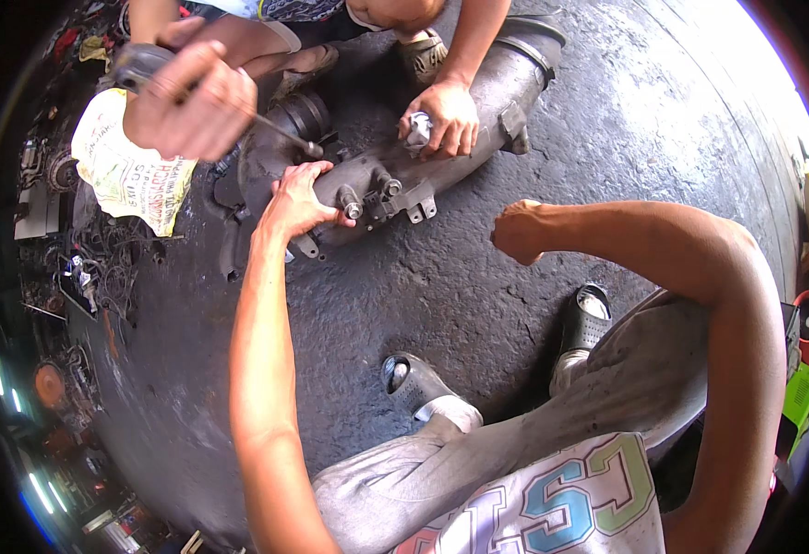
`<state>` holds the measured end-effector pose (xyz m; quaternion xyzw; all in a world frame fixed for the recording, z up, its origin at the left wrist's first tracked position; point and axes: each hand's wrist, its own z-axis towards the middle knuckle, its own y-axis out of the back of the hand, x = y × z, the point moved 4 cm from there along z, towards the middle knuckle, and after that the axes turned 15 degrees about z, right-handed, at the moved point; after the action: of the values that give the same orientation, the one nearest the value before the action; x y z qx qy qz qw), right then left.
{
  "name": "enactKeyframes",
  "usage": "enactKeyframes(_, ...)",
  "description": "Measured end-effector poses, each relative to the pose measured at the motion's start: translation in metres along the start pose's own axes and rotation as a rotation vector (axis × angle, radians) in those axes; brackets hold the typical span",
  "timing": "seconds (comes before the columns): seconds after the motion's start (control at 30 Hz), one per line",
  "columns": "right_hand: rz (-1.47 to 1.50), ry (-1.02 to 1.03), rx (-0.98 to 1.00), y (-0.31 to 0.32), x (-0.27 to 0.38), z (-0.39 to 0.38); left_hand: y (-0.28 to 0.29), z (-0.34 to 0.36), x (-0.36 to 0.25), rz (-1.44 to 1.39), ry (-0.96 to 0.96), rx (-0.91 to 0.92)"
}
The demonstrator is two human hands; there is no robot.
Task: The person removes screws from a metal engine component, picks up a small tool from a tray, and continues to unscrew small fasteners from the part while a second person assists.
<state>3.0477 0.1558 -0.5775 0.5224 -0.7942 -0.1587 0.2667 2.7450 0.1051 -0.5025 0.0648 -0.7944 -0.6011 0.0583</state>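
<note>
A large, dark, greasy metal pipe assembly [473,97], with a side branch and bolted fittings [351,203], lies on the floor. My left hand [295,203] grips it near the bolts, thumb toward the fittings, fingers over the top. My right hand [520,231] is a fist in the air to the right of the pipe; its inside is hidden. Opposite me, a co-worker's blurred hand [192,106] holds a tool with a dark handle [137,66] and long thin shaft, its tip beside my left fingers. The co-worker's other hand [450,115] rests on the pipe, over a pale grey object [418,129].
A printed yellowish-white sack [137,171] lies at the left, beside wires and loose metal parts [100,268]. The dark rough floor [330,309] extends around the pipe. My feet in dark clogs [415,383] are below it. A green plastic basket [801,397] stands at the right edge.
</note>
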Motion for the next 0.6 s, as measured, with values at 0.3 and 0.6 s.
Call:
enactKeyframes(0.3, 0.029, 0.008, -0.075, -0.012, -0.010, 0.012, -0.003, 0.004, 0.004, -0.038, 0.002, 0.018)
enactKeyframes(0.6, 0.057, -0.005, -0.046, -0.016, -0.006, 0.007, -0.002, -0.004, 0.009, -0.025, -0.084, -0.053)
